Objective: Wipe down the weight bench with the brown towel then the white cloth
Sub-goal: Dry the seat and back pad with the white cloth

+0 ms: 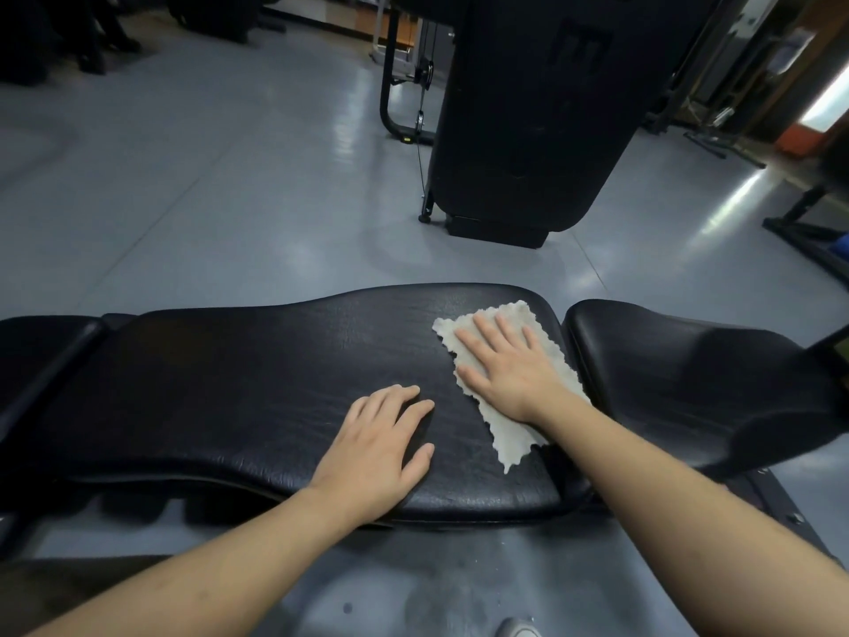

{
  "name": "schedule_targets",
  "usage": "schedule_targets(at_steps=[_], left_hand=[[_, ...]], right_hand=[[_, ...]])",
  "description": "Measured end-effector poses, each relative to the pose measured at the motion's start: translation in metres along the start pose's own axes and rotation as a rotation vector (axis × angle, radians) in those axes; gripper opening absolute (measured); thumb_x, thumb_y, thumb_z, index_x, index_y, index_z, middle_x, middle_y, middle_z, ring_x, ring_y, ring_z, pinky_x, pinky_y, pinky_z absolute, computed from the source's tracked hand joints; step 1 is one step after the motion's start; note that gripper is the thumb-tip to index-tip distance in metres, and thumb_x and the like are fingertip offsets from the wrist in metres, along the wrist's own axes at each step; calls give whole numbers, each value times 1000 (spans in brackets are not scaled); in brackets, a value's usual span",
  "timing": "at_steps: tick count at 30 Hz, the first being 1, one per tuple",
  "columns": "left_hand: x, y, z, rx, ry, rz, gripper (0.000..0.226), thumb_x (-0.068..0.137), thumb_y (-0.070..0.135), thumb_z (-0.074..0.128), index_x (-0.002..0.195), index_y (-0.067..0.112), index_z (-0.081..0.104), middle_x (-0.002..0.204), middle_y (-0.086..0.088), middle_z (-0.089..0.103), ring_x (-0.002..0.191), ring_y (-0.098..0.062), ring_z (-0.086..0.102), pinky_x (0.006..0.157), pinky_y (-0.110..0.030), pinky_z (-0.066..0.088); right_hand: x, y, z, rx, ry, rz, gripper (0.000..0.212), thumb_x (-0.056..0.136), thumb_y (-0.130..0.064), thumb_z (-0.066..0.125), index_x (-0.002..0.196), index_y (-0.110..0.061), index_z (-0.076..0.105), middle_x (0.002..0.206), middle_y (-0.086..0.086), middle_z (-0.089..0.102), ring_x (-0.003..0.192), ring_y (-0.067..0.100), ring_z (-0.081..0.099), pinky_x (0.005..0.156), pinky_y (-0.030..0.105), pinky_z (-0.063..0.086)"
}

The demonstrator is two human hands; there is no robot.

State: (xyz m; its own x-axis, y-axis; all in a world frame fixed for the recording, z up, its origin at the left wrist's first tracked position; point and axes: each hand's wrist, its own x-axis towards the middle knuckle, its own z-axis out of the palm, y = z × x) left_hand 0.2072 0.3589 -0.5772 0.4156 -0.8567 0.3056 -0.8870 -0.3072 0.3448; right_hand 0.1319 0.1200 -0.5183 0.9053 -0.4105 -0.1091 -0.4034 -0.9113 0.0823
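Black weight bench (257, 374) across the frame, white cloth (505, 360) flat at its 3 o'clock end, right hand (510, 365) pressing it with fingers spread, left hand (381, 448) resting on bare padding at 6 o'clock, fingers relaxed, slightly apart

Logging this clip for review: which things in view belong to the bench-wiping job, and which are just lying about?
Part of the job:
- weight bench
- white cloth, pressed flat under the right hand
- left hand, resting on the pad

Just around:
- black machine behind the bench
- grey floor

No brown towel can be seen.
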Motion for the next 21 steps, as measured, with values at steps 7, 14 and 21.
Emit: schedule_targets(at_steps=[7, 14, 21], left_hand=[[0, 0, 1, 6, 6, -1, 52, 96, 48, 42, 141, 23, 50, 147, 1, 46, 138, -21, 39, 115, -40, 31], [-1, 0, 1, 23, -4, 4, 52, 96, 48, 41, 141, 22, 50, 147, 0, 46, 138, -22, 40, 115, -42, 33], [0, 1, -1, 27, -2, -2, 52, 95, 49, 41, 139, 23, 52, 145, 1, 48, 136, -21, 42, 114, -40, 32]], right_hand=[[49, 12, -3, 16, -21, 107, 67, 99, -66, 12, 160, -40, 4, 169, -4, -9, 155, 23, -11, 123, 53, -4], [76, 10, -8, 73, -8, 224, 66, 98, -64, 15, 160, -39, 9, 170, -4, -6, 155, 23, -10, 123, 53, -5], [64, -8, -4, 70, -3, 269, 65, 101, -59, 13, 161, -34, 4, 169, 4, -9, 154, 30, -13, 122, 57, -7]])
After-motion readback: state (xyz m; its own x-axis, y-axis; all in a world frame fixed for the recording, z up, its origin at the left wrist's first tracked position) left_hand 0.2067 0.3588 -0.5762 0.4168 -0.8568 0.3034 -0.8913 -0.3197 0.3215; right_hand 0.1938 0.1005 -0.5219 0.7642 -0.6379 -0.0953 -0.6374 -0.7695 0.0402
